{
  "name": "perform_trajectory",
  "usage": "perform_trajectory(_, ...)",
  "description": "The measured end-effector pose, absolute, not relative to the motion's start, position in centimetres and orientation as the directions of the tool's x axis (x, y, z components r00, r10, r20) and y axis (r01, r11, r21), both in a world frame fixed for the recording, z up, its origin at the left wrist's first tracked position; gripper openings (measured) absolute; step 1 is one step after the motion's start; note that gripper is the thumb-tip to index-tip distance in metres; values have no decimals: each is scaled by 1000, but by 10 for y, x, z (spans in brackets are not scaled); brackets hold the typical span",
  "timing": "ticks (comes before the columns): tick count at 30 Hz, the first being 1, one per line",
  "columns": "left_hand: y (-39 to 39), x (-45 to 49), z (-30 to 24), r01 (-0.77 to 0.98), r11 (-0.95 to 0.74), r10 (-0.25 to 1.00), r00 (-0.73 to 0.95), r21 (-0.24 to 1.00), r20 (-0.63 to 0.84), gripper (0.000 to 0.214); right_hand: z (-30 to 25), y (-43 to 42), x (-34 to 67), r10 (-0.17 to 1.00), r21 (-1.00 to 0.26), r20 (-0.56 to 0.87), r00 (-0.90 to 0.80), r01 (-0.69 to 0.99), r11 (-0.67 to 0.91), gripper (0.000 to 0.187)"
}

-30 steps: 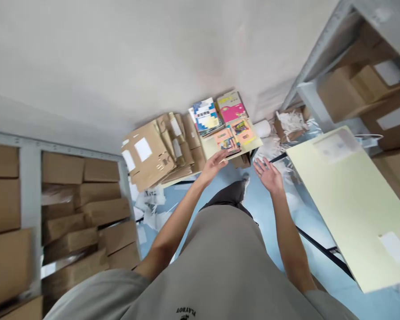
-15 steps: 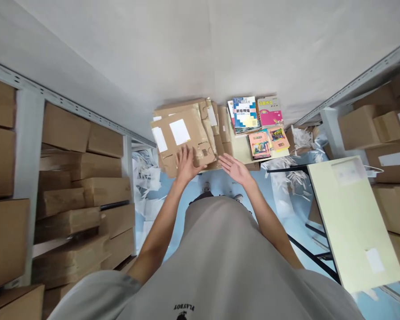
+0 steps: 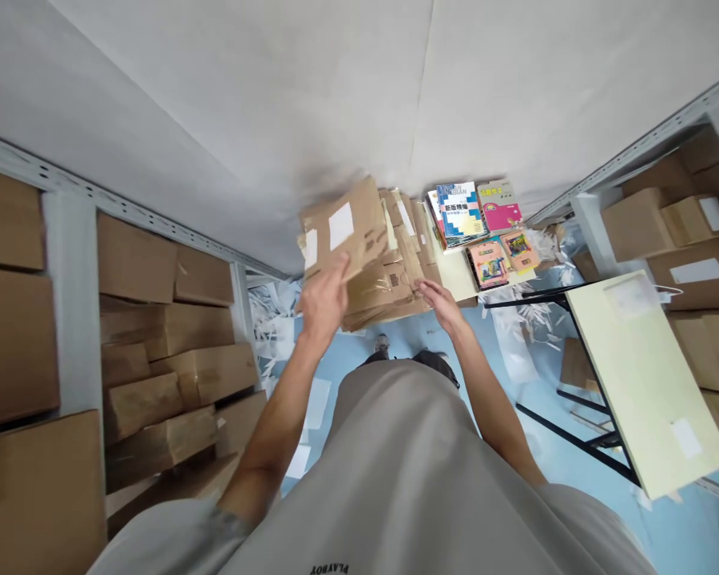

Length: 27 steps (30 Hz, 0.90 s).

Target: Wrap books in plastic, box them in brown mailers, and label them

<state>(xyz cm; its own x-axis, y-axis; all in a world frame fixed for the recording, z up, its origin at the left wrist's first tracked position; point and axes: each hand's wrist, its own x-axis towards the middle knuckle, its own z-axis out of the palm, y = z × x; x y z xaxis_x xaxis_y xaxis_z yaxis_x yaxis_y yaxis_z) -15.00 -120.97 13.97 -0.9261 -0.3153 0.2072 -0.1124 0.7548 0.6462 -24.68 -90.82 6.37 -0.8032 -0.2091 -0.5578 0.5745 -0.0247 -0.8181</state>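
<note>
A flattened cardboard box (image 3: pixel 359 220) with white paper patches is lifted and tilted at the top of a pile. My left hand (image 3: pixel 327 299) grips its near edge, slightly blurred. Under it lies a stack of flattened cardboard boxes (image 3: pixel 404 275) with clear tape on them. Against the right edge of that stack is my right hand (image 3: pixel 440 305), its fingers stretched towards the cardboard with nothing seen in them. Stacked books (image 3: pixel 458 212) sit just beyond, to the right, with smaller pink booklets (image 3: pixel 488 263) in front of them.
Shelves full of brown cartons (image 3: pixel 197 367) stand on the left, and more cartons (image 3: pixel 698 271) on the right. A pale side table (image 3: pixel 647 375) with black legs is at my right. White paper scraps (image 3: pixel 269 319) litter the blue floor. A grey wall (image 3: pixel 359 96) rises behind the stack.
My left hand has taken hold of the top flattened box and raised it off the stack. My right hand has moved in to the stack's right edge. The view has shifted slightly.
</note>
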Motion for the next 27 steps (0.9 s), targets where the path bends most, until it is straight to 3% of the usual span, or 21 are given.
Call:
perform_trajectory(4, -1235, -152, 205, -5, 640, -495, -767, 768, 408, 34, 80, -908, -240, -178, -875, -473, -863, 483, -15, 65)
perform_trajectory(8, -1218, -183, 228, 123, 320, -570, -767, 939, 295, 50, 114, -879, -246, -33, -949, -288, -957, 290, -123, 64)
perform_trajectory(12, -1164, -221, 213, 140, -46, -350, -930, 989, 115, 71, 159, -811, -248, 159, -992, -59, -986, 40, -119, 69)
perform_trajectory(15, -1114, -238, 203, 62, -151, -159, -987, 987, 38, 80, 185, -745, -228, 203, -997, 1, -979, -16, -71, 75)
perform_trajectory(20, -1028, -257, 204, -27, -146, 54, -998, 989, -19, 79, 198, -639, -169, 180, -995, -87, -980, 78, -59, 69)
perform_trajectory(27, -869, -279, 200, -138, -35, 373, -920, 990, -115, 83, 187, -511, -112, 409, -988, -75, -909, 12, -155, 73)
